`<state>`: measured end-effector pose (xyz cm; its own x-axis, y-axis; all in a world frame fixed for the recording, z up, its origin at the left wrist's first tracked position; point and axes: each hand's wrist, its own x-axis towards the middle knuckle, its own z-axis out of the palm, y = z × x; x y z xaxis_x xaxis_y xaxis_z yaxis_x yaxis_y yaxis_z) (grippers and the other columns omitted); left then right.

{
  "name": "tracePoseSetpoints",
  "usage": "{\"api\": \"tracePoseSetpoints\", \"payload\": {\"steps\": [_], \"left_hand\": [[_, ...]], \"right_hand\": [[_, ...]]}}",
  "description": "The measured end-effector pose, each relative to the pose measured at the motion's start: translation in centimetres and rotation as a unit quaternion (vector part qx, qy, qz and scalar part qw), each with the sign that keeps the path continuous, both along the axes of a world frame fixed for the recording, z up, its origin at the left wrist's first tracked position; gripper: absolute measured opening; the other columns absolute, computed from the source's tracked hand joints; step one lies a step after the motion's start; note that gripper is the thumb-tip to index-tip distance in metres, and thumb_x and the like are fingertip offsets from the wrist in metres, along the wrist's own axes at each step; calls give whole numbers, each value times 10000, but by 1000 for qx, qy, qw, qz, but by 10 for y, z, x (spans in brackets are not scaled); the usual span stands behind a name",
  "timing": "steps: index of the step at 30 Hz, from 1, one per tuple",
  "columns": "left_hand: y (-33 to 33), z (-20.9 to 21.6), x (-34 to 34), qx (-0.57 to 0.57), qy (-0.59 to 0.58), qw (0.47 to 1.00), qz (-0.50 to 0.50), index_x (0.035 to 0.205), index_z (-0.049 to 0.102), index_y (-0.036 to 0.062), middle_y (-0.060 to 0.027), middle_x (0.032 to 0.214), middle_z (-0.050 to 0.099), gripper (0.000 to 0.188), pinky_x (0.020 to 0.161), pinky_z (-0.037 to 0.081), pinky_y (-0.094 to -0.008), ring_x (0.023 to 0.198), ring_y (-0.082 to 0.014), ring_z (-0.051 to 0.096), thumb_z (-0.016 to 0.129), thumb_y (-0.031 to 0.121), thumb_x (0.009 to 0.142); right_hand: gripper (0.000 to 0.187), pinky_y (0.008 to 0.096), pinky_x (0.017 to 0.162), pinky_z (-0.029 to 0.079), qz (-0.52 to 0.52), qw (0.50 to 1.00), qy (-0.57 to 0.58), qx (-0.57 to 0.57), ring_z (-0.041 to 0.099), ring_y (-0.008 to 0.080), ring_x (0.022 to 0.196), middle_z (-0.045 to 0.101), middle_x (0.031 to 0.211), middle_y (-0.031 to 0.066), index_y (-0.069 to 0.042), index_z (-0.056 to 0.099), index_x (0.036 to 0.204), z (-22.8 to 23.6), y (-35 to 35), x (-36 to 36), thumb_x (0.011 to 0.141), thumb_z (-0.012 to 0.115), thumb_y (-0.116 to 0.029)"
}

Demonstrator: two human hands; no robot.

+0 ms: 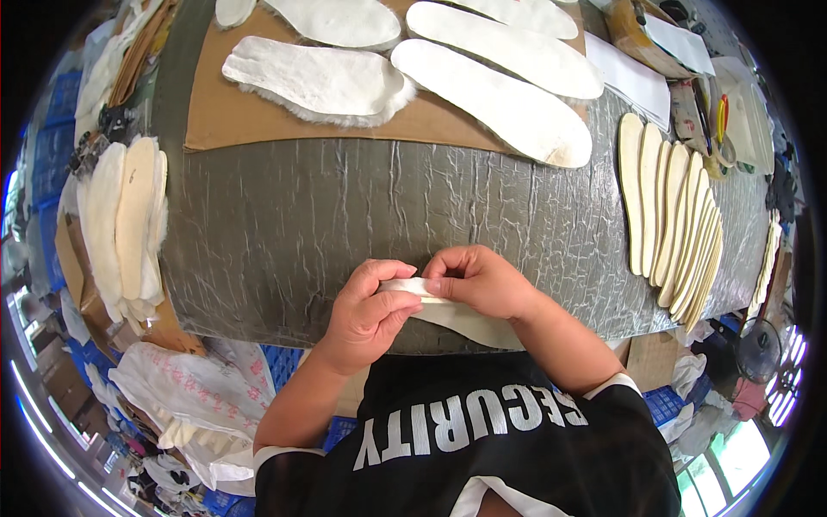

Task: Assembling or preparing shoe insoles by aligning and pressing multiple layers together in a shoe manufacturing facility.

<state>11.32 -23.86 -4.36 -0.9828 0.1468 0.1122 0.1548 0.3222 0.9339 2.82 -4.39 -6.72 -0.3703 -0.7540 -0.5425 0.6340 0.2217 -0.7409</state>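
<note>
At the near edge of the grey table [284, 233], both my hands pinch a pale insole [469, 324]. My left hand [366, 312] has thumb and fingers closed on the white edge at one end. Right beside it, my right hand [482, 280] grips the same edge with thumb and bent fingers. Cream and white layers show between my fingertips. The rest of the insole slants down to the right beneath my right wrist, partly hidden by my hands.
Far ahead, white insoles [500, 103] and fleece-edged pieces [314, 79] lie on a brown cardboard sheet [233, 121]. A fanned row of cream insoles [672, 207] stands at the right. More fleecy insoles [129, 224] are stacked at the left. Scissors [722, 116] lie far right.
</note>
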Motion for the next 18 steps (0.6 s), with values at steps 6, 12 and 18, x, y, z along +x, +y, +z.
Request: {"api": "tracePoseSetpoints", "payload": {"steps": [6,12,18], "left_hand": [[5,-3,-3,-24,-26,999,32,882,614,32,-126,1041,592,106,718,497,-277,839,-199,601,690,12,810],[3,-4,-10,36,-123,991,46,870,592,13,-108,925,627,106,658,490,-265,746,-180,599,665,-34,810],[0,-11,-1,63,-93,992,55,879,586,5,-97,886,625,120,667,489,-258,751,-157,598,661,-53,806]], "right_hand": [[87,224,637,419,-37,997,59,38,500,53,713,590,772,-15,-4,607,828,4,-1,5,893,614,-61],[85,225,637,418,-40,989,126,60,481,52,704,583,754,-16,12,603,824,4,-4,9,887,611,-45],[171,306,616,447,-5,990,134,47,543,135,655,600,691,82,-4,658,888,9,6,-1,832,681,-164]]}}
